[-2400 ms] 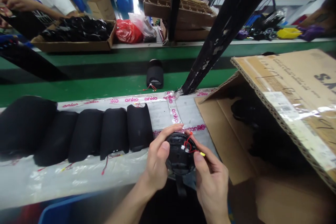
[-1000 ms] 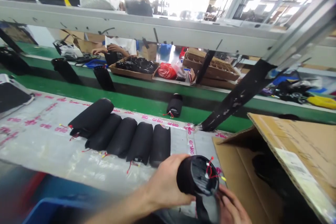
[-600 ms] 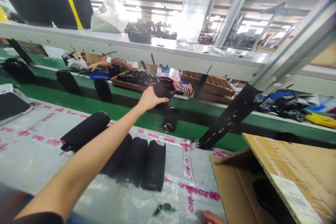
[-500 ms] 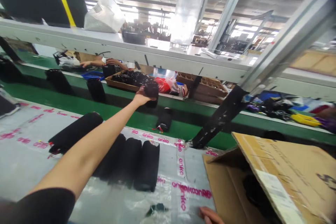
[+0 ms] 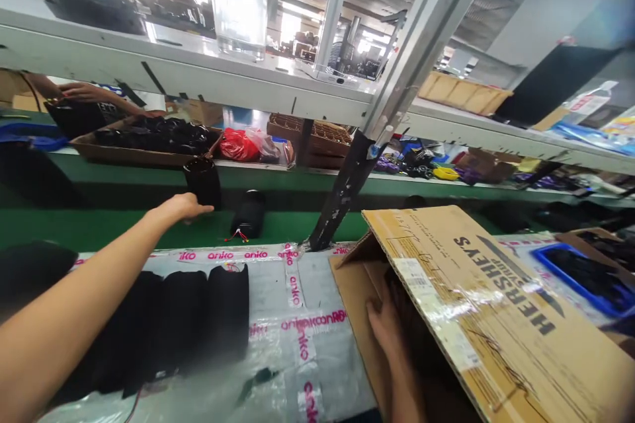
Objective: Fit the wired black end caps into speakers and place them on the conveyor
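My left hand (image 5: 186, 206) is stretched far out over the green conveyor belt (image 5: 99, 221), fingers flat and apart, holding nothing. Its fingertips are just short of a black cylinder (image 5: 203, 182) that stands upright on the belt. A second black cylinder (image 5: 251, 213) with red wires lies on the belt just to the right. My right hand (image 5: 383, 320) reaches into the open cardboard box (image 5: 471, 297); its fingers are lost in the dark under the flap.
A row of black cylinders (image 5: 198, 317) lies on the plastic-covered bench. A slanted black post (image 5: 342, 192) rises behind the box. Across the belt are a tray of black parts (image 5: 149, 139), a red bag (image 5: 238, 144) and another person's hands (image 5: 84, 92). A blue bin (image 5: 580, 271) sits right.
My left hand carried the black cylinder out to the belt, stood it upright and let go. My right hand moved from the bench edge into the cardboard box. The view swung right.
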